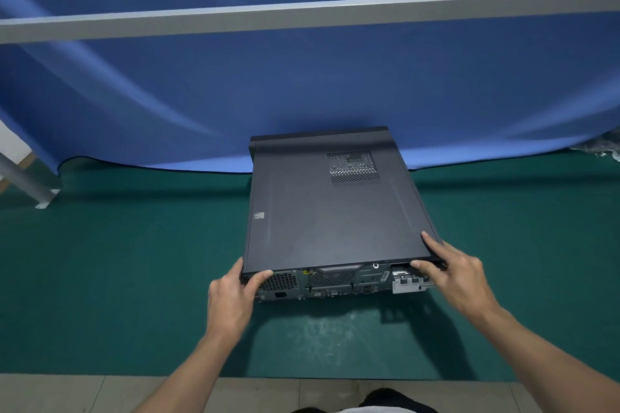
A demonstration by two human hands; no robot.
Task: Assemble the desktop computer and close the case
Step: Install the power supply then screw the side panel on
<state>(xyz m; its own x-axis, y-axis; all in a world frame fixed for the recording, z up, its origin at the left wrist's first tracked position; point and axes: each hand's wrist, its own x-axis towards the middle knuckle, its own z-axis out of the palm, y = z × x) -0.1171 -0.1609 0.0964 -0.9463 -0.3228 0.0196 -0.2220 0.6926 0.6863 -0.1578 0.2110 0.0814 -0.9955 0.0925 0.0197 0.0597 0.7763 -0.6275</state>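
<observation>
The left grip [231,295] and right grip [459,275] pinched the near corners of the cover [335,218], apparently closing the case [335,283]; seating it flush probably needed a push.

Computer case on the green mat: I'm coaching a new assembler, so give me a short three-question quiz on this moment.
1. True or false: the computer case lies on the green mat with its inside open to view.
2. Where do the left hand and right hand grip it? A: far corners. B: near corners, at the port end. C: midway along the long sides.
3. Fill in: the vent grille sits in the far-____ part of the cover.
Key: 1 false, the cover lies over it. 2 B. 3 right.
</observation>
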